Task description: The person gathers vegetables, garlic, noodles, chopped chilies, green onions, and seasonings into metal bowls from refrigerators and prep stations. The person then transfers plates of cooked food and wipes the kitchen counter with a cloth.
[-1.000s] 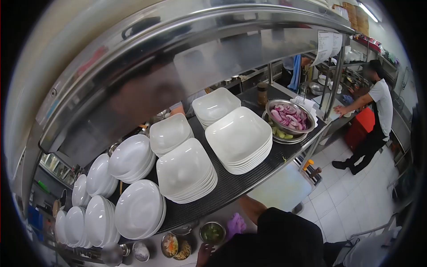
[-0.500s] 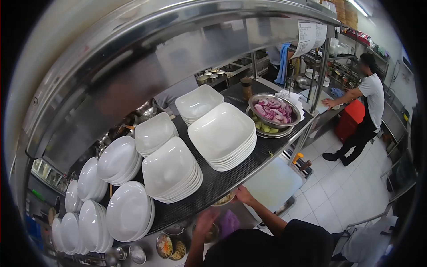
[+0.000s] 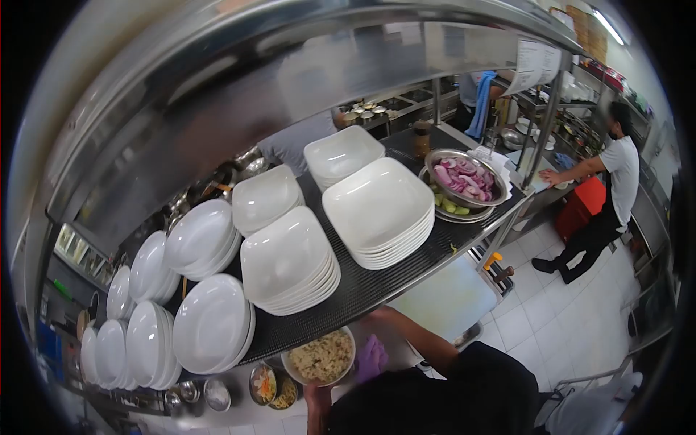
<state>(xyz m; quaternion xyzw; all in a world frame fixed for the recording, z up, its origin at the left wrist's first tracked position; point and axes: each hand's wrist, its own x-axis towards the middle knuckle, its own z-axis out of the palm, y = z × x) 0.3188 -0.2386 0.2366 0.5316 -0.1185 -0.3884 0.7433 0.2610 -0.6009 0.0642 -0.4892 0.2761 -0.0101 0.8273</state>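
Note:
A round bowl of rice mixed with small pieces point(image 3: 321, 357) shows just below the shelf's front edge. My left hand point(image 3: 317, 395) grips the bowl at its near rim; most of the fingers are hidden beneath it. My right hand point(image 3: 378, 316) reaches to the shelf edge, right of the bowl and apart from its visible rim. Its fingers are blurred and partly covered by the shelf. A crumpled purple cloth or glove point(image 3: 373, 358) lies between the bowl and my right forearm. Left of the bowl stand a bowl of orange and white shreds point(image 3: 263, 383) and a bowl of yellowish food point(image 3: 285, 394).
Stacked white square dishes point(image 3: 377, 206) and oval dishes point(image 3: 210, 319) line the shelf point(image 3: 362, 293). A metal bowl of sliced red onion point(image 3: 464, 180) sits at its right end. Below is a pale cutting board point(image 3: 446, 301). A co-worker point(image 3: 612, 174) stands at the right.
The rice bowl has come out from under the shelf edge, toward the left, and is now at my left hand. My right hand has moved slightly left. The view has shifted a little.

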